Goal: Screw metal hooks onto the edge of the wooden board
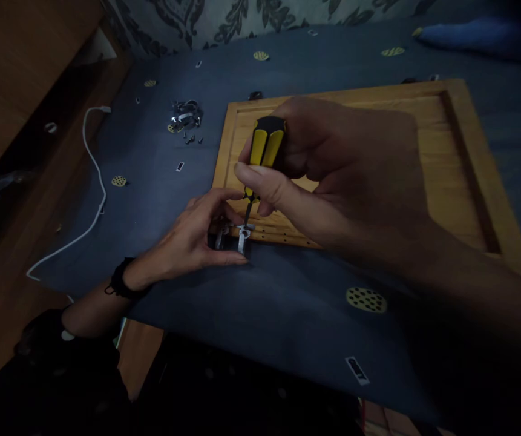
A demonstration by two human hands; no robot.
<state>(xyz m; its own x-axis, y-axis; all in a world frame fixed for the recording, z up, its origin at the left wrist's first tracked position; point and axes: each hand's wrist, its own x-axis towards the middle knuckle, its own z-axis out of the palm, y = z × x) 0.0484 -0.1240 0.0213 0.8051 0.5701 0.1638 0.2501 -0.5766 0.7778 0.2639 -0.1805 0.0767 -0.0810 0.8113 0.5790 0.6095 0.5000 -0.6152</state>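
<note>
My right hand (333, 169) is closed around a yellow and black screwdriver (264, 148), held upright with its tip down on a small metal hinge (238, 235). The hinge sits at the near left edge of a wooden cabinet door (469, 169) that lies flat on a dark blue sheet (260, 303). My left hand (192, 239) pinches the hinge between thumb and fingers and holds it against the door's edge. A dark band is round my left wrist.
A small heap of metal hinges and screws (186, 118) lies on the sheet beyond the door's far left corner. A white cable (93, 175) runs along the sheet's left edge. Wooden furniture (15, 72) stands at left, patterned fabric (242, 18) behind.
</note>
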